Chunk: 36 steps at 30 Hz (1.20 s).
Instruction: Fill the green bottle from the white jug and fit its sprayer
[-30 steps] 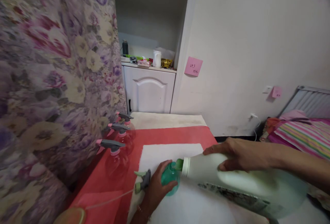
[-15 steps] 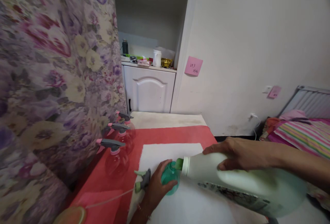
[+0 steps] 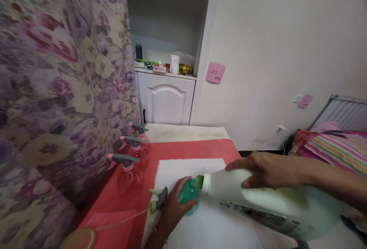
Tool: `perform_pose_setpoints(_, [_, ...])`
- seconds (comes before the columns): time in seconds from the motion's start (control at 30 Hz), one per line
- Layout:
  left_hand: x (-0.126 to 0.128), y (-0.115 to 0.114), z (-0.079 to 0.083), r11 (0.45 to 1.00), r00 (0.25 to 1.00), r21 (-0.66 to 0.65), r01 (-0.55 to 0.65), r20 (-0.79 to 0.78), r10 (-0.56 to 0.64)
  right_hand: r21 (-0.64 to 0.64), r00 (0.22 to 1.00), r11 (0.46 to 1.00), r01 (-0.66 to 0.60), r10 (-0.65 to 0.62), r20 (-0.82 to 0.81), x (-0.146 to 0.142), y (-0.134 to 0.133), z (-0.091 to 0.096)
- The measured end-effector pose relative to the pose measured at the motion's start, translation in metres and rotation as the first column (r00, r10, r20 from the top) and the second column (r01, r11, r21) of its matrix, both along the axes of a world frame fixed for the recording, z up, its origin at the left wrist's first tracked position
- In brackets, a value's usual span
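Observation:
My left hand (image 3: 177, 203) is wrapped round a small teal spray bottle (image 3: 189, 195) with its top off, holding it upright over the white sheet. My right hand (image 3: 265, 172) grips a large pale green jug (image 3: 275, 210) that lies tilted almost on its side. Green liquid (image 3: 199, 181) shows between the jug's neck and the bottle's opening. Beside my left wrist lies a grey and green spray head (image 3: 159, 200), its thin clear tube stretching left towards a round lid-like thing (image 3: 78, 239).
Three pink spray bottles (image 3: 130, 180) with grey triggers stand in a row on the red cloth (image 3: 195, 148) at the left. A floral curtain (image 3: 65, 88) hangs beside them. Behind are a white cabinet (image 3: 168, 100) and a wall; a bed (image 3: 341, 149) is at the right.

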State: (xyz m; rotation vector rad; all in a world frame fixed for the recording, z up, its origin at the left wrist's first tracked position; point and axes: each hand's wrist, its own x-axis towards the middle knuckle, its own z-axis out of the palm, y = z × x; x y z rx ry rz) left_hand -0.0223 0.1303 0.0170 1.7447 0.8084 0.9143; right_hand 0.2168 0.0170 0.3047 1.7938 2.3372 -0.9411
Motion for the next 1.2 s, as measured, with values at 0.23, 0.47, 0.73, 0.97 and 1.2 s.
perform_pose_setpoints(0.23, [0.0006,-0.001,0.0012,1.0,1.0,-0.007,-0.003,0.002,0.003,0.011,1.0,1.0,-0.008,0.008,-0.003,-0.0015,-0.0003,-0.0009])
perform_pose_setpoints(0.47, [0.0009,-0.0009,0.001,1.0,1.0,-0.002,0.002,0.01,-0.002,0.004,1.0,1.0,0.007,-0.007,-0.005,0.0,0.0001,-0.0003])
perform_pose_setpoints(0.73, [0.0005,0.0001,-0.0014,1.0,1.0,0.007,0.003,0.013,-0.003,0.005,1.0,1.0,0.013,-0.013,0.008,0.0001,-0.0008,0.0002])
perform_pose_setpoints(0.97, [0.0003,0.0009,-0.0042,1.0,1.0,0.012,0.017,0.007,-0.017,0.004,1.0,1.0,0.019,-0.019,-0.002,0.001,-0.0002,-0.0022])
perform_pose_setpoints(1.2, [0.0005,0.0001,-0.0027,1.0,1.0,0.009,0.01,-0.001,-0.01,0.024,0.999,0.999,0.027,-0.027,-0.019,0.005,-0.0005,-0.0068])
